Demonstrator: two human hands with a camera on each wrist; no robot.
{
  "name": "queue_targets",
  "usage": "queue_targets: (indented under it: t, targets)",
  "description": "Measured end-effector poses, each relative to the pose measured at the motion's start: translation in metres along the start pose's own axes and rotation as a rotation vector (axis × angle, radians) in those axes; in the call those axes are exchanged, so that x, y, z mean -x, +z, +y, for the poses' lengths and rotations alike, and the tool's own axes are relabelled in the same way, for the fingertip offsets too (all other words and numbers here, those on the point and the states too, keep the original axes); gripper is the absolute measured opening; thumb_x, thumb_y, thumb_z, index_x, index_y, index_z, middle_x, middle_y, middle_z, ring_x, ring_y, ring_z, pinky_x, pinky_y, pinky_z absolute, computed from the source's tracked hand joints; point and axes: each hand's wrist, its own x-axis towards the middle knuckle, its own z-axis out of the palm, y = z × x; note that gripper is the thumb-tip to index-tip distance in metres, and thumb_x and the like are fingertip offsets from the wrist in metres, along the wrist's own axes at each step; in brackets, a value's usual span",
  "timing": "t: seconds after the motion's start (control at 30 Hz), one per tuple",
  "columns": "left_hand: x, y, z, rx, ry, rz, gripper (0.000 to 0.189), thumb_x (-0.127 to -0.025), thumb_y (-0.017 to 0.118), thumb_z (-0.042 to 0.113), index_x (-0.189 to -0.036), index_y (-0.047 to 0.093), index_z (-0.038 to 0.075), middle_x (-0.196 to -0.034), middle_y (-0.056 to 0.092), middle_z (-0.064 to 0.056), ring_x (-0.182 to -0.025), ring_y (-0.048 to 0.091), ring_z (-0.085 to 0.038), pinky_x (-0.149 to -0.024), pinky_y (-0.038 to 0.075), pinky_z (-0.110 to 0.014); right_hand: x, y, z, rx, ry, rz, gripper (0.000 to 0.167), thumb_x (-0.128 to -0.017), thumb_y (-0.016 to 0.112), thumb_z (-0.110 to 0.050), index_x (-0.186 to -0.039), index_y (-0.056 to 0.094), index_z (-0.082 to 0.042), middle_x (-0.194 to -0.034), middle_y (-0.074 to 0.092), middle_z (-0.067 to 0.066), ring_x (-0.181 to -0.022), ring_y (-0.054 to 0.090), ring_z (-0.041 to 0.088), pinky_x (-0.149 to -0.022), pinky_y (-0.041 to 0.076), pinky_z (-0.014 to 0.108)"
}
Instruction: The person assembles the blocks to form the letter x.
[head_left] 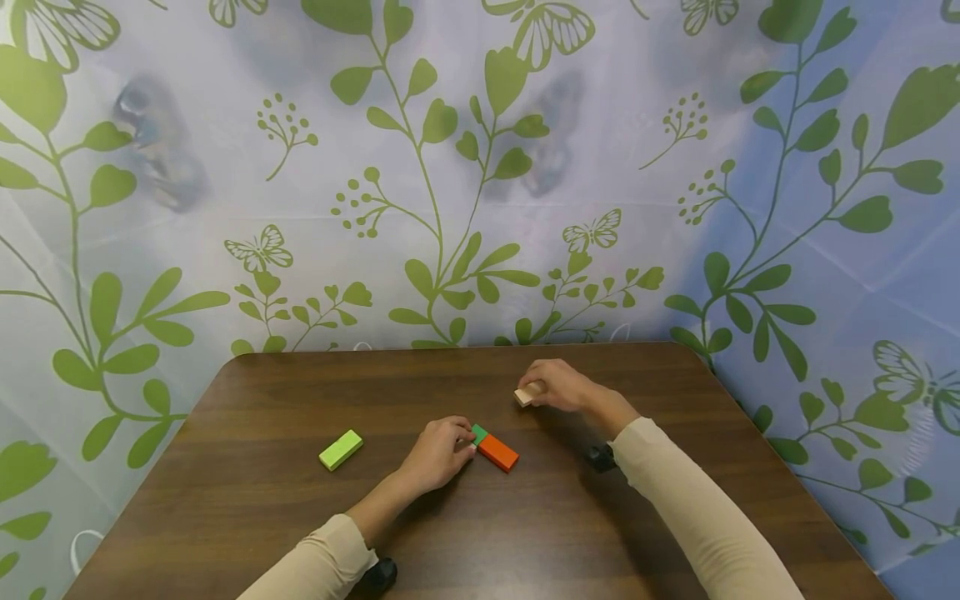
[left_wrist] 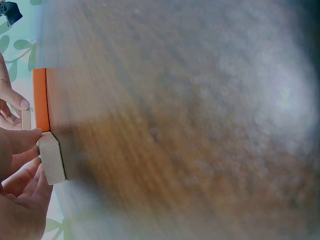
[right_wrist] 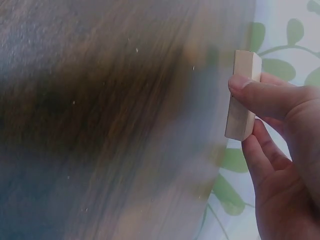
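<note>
My left hand [head_left: 438,454] pinches a green wooden block [head_left: 478,433], largely covered by the fingers in the head view. Its pale, unpainted end [left_wrist: 53,159] shows in the left wrist view, with the thumb and fingers at its edges. Right against it lies an orange block [head_left: 498,452], flat on the table and set at a slant. Farther back and to the right, my right hand [head_left: 558,385] holds a plain wood block [right_wrist: 243,95] between thumb and fingers, raised over the table. The thumb lies across the block's near face in the right wrist view.
A lime-green block [head_left: 341,450] lies flat on the left part of the brown wooden table [head_left: 300,533]. Behind the table's far edge hangs a pale curtain [head_left: 315,200] printed with green leaves and butterflies.
</note>
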Motion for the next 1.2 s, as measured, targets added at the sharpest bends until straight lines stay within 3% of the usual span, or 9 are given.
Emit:
queue_targets:
  t: [0.5,0.9,1.2]
  targets:
    - [-0.001,-0.001,0.000,0.014,-0.010,-0.010,0.013,-0.090,0.078,-0.001,-0.102,0.078,-0.008,-0.113,0.070,-0.016,-0.099,0.069,-0.031,-0.084,0.058,-0.045,-0.011,0.007,-0.015,-0.051,0.001,-0.040,0.027,-0.089,0.082,-0.007,-0.116,0.077,-0.011,-0.118,0.066,0.005,-0.111,0.061,0.026,-0.098,0.049,0.046]
    - [-0.002,-0.002,-0.001,0.010,-0.004,-0.005,0.013,-0.089,0.078,-0.001,-0.101,0.078,-0.007,-0.112,0.070,-0.016,-0.097,0.070,-0.030,-0.082,0.059,-0.044,-0.022,0.013,-0.031,-0.044,-0.066,-0.067,0.026,-0.090,0.082,-0.007,-0.116,0.077,-0.011,-0.119,0.066,0.007,-0.112,0.062,0.026,-0.099,0.050,0.044]
    - [-0.001,-0.001,0.000,0.003,-0.012,-0.007,0.012,-0.090,0.078,-0.001,-0.100,0.078,-0.007,-0.111,0.070,-0.014,-0.098,0.069,-0.029,-0.084,0.058,-0.044,-0.027,0.019,-0.041,-0.057,-0.053,-0.106,0.026,-0.091,0.081,-0.007,-0.116,0.077,-0.012,-0.120,0.066,0.006,-0.113,0.061,0.027,-0.100,0.049,0.047]
